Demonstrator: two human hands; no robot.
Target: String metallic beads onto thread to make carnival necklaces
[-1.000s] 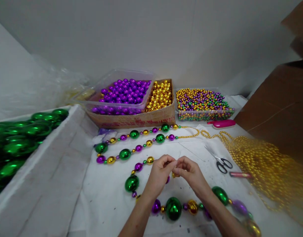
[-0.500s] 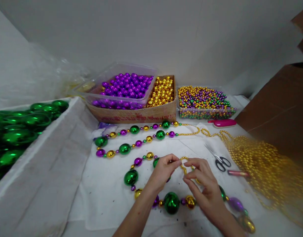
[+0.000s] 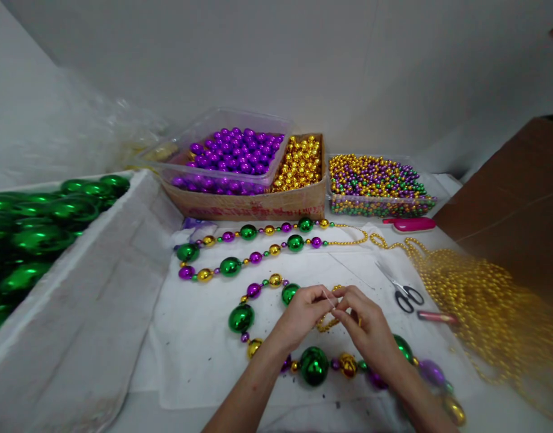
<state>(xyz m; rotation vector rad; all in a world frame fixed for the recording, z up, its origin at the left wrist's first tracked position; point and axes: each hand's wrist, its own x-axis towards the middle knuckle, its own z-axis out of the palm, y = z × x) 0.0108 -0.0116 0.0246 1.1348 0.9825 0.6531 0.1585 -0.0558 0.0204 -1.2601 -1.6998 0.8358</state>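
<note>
My left hand [image 3: 304,311] and my right hand [image 3: 365,317] meet over the white cloth, fingertips pinched close together. Between them runs a thin pale string [image 3: 329,299], gripped by both. Just under the fingers hangs a short gold bead chain [image 3: 327,326], partly covered by my hands. Around my forearms curves a necklace of large green, purple and gold beads [image 3: 314,365]; the arms hide parts of it. Further back, a second necklace [image 3: 230,266] lies as a long loop, its right end made of small gold beads.
Black-handled scissors [image 3: 407,297] and a pinkish-red stick [image 3: 436,317] lie at right, beside a heap of gold bead strands [image 3: 488,307]. Behind stand a tub of purple beads [image 3: 240,153], a carton [image 3: 253,205] and a mixed-bead tub [image 3: 380,204]. A foam box [image 3: 100,300] holds green balls at left.
My hands have drawn together, and my right fingers, apart before, now pinch. The pale string shows between the fingertips. The gold chain has shifted lower under them. The view has moved slightly.
</note>
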